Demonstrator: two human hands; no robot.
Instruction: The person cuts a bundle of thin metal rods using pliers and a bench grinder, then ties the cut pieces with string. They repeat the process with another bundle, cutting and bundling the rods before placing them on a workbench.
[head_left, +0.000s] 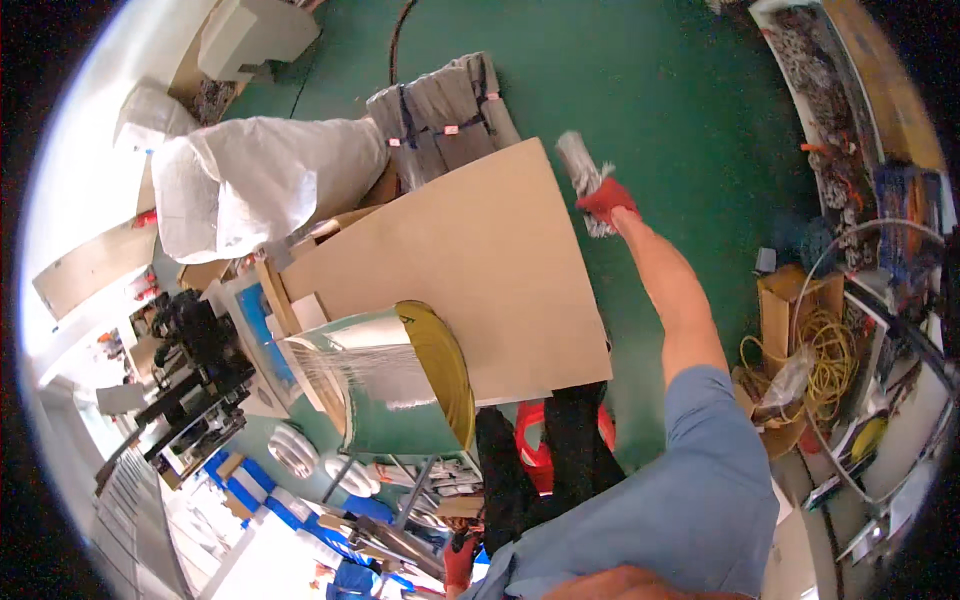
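Right hand [607, 200], red-gloved, held a silvery-grey bundle [576, 163] at upper centre of the frame, arm stretched out. Fingers were clamped round the bundle's middle, ends sticking out above and below the grip. Bundle was blurred, so material unclear; looked like loose strands at the middle. It sat just right of the tan tabletop [450, 250] in the picture, with green floor [690, 130] behind; contact with the tabletop edge couldn't be told.

Left hand [460, 565], also red-gloved, was down at the bottom edge, left of centre, partly cut off. Couldn't tell if its fingers were apart, together or on something.

Progress: grip on the bundle looked done; letting go of it not yet done. A stack of grey strips [440, 130], tied with dark bands, lay at upper centre-left, apart from the held bundle; couldn't tell if the two belonged together. A yellow-ended roll [440, 365] stood against the tabletop's lower left, untouched by either hand. How much handling remained: not readable from this view, probably partway.
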